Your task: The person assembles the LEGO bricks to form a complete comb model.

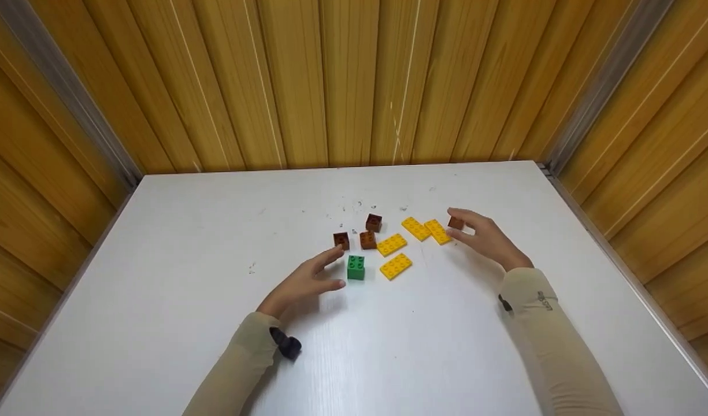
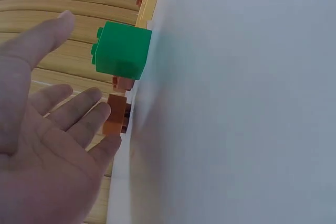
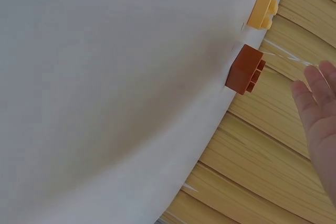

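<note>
My left hand (image 1: 303, 282) and right hand (image 1: 488, 238) are spread, gripping nothing; smooth, boxy green block (image 1: 356, 268) at left's three o'clock.

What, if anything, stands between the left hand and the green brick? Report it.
Nothing visible: the left hand is open toward the green brick; a brown brick near that hand stands farther back, off the path.

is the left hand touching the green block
Apart: the left wrist view shows panelled wall between the fingers of the left hand and the green block.
</note>
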### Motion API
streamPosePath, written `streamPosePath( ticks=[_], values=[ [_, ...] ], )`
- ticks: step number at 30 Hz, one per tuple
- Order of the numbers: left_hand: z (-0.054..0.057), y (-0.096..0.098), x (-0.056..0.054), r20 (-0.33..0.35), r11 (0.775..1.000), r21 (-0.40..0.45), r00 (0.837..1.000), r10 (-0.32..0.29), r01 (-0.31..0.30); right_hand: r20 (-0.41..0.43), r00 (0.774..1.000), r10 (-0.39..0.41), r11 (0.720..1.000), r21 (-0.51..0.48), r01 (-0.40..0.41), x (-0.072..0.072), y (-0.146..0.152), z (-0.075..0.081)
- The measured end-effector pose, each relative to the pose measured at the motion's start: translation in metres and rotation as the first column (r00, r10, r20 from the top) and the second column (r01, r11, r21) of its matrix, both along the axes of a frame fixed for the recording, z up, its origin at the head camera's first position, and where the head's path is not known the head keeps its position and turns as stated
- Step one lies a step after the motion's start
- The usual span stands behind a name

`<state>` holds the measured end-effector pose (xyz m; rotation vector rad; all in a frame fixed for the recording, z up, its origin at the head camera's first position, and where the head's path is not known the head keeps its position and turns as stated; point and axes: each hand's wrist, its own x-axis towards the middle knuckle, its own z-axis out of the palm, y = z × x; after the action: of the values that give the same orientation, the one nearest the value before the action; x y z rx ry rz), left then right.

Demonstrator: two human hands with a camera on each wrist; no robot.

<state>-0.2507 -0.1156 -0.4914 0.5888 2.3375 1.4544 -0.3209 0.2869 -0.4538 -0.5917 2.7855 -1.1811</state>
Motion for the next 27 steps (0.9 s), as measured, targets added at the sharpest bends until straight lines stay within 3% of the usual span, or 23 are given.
streamPosePath(
  ticks=[11,20,27],
  values=[
    [-0.011,0.012,-0.011,0.052,0.999,0.007,0.998,0.039,-0.04,0.072,0.995,-0.072,0.997,-0.001,0.072,-0.015,0.01,-0.006],
    [-0.014,0.023,-0.013,0.067,0.987,0.008,0.985,0.161,-0.162,0.121,0.981,-0.153,0.988,0.049,0.148,-0.026,0.016,-0.012],
    [-0.014,0.029,-0.011,0.062,0.977,0.007,0.975,0.211,-0.212,0.222,0.95,-0.219,0.975,0.079,0.206,-0.029,0.02,-0.012]
  ],
)
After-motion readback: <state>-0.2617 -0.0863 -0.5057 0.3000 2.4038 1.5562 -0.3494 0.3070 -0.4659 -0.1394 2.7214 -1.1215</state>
